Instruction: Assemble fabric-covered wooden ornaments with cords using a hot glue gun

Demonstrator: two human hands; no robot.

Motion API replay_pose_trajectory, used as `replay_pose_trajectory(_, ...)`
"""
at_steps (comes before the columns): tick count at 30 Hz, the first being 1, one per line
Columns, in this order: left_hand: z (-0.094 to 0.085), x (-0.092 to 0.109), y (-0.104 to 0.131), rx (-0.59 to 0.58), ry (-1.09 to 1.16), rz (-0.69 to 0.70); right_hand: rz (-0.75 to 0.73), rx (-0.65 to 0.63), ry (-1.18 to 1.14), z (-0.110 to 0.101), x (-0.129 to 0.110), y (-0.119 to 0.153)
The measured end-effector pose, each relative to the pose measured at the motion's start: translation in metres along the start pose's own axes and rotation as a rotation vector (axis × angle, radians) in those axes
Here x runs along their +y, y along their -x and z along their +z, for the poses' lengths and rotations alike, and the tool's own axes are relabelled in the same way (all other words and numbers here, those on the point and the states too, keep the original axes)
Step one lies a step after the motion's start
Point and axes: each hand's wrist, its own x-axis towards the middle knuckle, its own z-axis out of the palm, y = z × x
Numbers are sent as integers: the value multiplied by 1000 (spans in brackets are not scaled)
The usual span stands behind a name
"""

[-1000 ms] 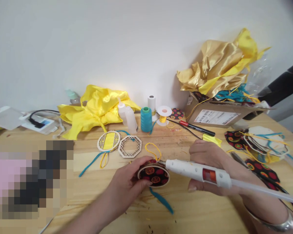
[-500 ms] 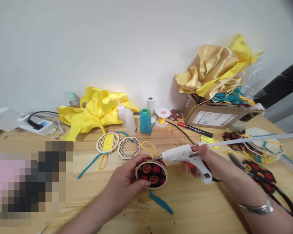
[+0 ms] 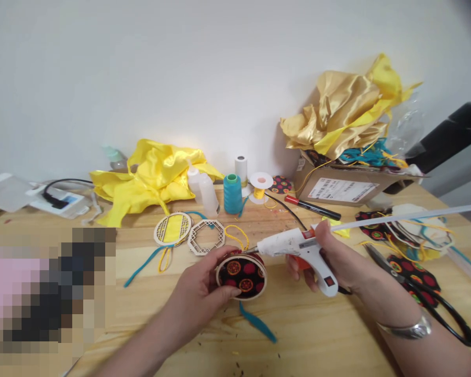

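Between the thumb and fingers of my left hand (image 3: 204, 285) is a round ornament (image 3: 241, 277), its wooden rim framing black fabric with red and orange circles. A yellow cord loop (image 3: 237, 234) sticks up behind its top edge, and a teal ribbon (image 3: 259, 322) hangs below. My right hand (image 3: 333, 256) is wrapped round a white hot glue gun (image 3: 288, 245) with an orange trigger. The gun's metal nozzle is at the ornament's top edge; whether it touches I cannot tell. A long clear glue stick (image 3: 408, 217) juts from the gun's back.
Behind my hands lie an octagonal wooden frame (image 3: 206, 237) and a round lattice piece (image 3: 172, 229). Farther back stand a teal thread cone (image 3: 232, 195) and white bottles (image 3: 209, 195). Black-handled scissors (image 3: 427, 298) lie right, below a cardboard box (image 3: 341, 180) heaped with fabric.
The glue gun and the ornament have barely shifted, with the nozzle moving slightly left along the ornament's top edge. More of my right fingers shows by the trigger. Both grips stay the same.
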Motion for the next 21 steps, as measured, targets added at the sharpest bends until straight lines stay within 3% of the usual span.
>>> replay_pose_trajectory(7, -2, -1, -2, 30, 16, -9, 27, -37, -80, 2, -3, 0)
replay_pose_trajectory(13, -5, -2, -3, 70, 48, 7, 85, 86, -28, 6, -15, -2)
replay_pose_trajectory(16, -6, -1, -5, 95, 44, -4, 38, 127, 38, 5, -16, -4)
replay_pose_trajectory(21, -6, 2, -6, 123, 45, -7, 13, 100, 96, 2, -11, -5)
